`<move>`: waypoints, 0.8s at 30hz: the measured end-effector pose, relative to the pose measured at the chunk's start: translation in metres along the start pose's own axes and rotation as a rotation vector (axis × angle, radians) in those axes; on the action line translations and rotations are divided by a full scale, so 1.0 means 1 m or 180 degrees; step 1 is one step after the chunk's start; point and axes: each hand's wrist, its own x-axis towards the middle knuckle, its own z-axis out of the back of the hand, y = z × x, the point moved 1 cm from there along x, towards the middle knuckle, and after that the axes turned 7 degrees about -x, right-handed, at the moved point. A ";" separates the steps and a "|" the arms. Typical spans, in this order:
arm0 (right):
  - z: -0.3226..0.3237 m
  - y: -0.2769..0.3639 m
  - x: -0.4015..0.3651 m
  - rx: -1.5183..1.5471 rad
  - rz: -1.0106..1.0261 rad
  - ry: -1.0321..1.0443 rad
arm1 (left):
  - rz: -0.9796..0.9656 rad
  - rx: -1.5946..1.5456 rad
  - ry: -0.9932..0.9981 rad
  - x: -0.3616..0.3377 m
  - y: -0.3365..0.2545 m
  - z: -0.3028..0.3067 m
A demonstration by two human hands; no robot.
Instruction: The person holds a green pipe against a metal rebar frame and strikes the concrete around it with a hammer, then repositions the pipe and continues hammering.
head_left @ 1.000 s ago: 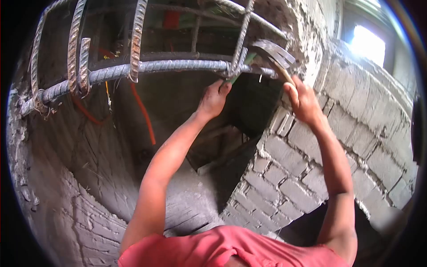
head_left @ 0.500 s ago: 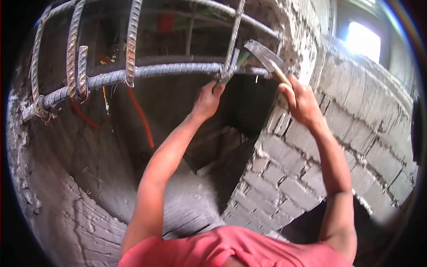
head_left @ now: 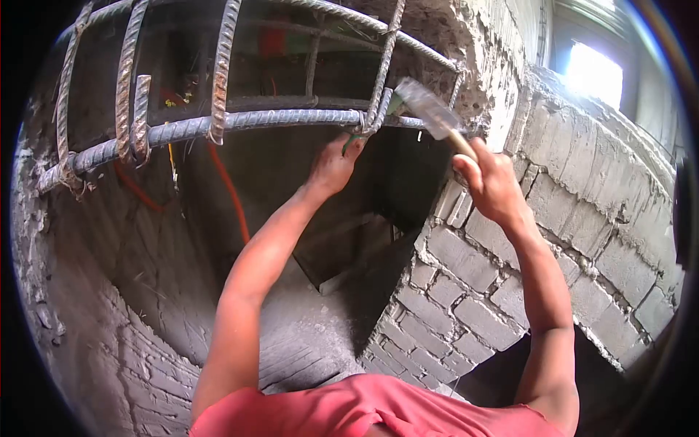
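In the rough concrete room, a grey block wall [head_left: 473, 280] rises at the right. A cage of ribbed rebar [head_left: 182, 130] spans the upper left; a bright window [head_left: 593, 73] sits at the upper right, and an orange tube [head_left: 233, 197] shows below the cage.

Both arms [head_left: 244, 280] reach up and forward from a red shirt [head_left: 349, 411], elbows slightly bent. The right hand [head_left: 496, 182] grips the hammer [head_left: 437, 116], its blurred head near a rebar joint [head_left: 370, 125]; contact cannot be told. Just under the joint, the left hand [head_left: 333, 164] pinches a partly hidden green tool [head_left: 347, 146].
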 end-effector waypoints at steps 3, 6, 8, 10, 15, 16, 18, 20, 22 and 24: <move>0.008 0.010 -0.012 0.0862 0.0315 -0.1136 | 0.0269 -0.0044 0.0369 -0.011 -0.008 0.001; 0.036 0.026 -0.001 0.2228 0.1309 -0.2090 | 0.0255 0.0057 0.0320 -0.010 -0.004 0.000; 0.039 0.041 0.014 0.2887 0.2444 -0.2458 | 0.0261 0.0016 0.0290 -0.009 -0.005 -0.003; 0.008 -0.011 0.010 0.0650 0.1924 -0.1414 | 0.0294 -0.0015 0.0248 -0.010 -0.006 0.000; 0.002 -0.001 -0.003 -0.0076 -0.0070 -0.0126 | 0.0079 -0.0026 0.0065 -0.010 -0.002 -0.005; 0.009 0.008 -0.012 0.0297 -0.0313 -0.0169 | 0.0147 -0.0027 0.0133 -0.022 -0.003 -0.006; 0.020 0.008 -0.015 0.0918 0.0407 -0.0993 | 0.0234 0.0158 0.0340 -0.010 -0.006 -0.001; 0.047 0.034 -0.004 0.1673 0.1028 -0.1825 | 0.0222 0.0111 0.0304 -0.012 -0.003 -0.002; 0.066 0.062 0.007 0.2872 0.1970 -0.2096 | 0.0138 0.0019 0.0228 -0.010 0.000 -0.004; 0.028 0.043 0.022 0.2611 0.2573 -0.2650 | 0.0127 -0.0066 0.0213 -0.007 -0.002 -0.004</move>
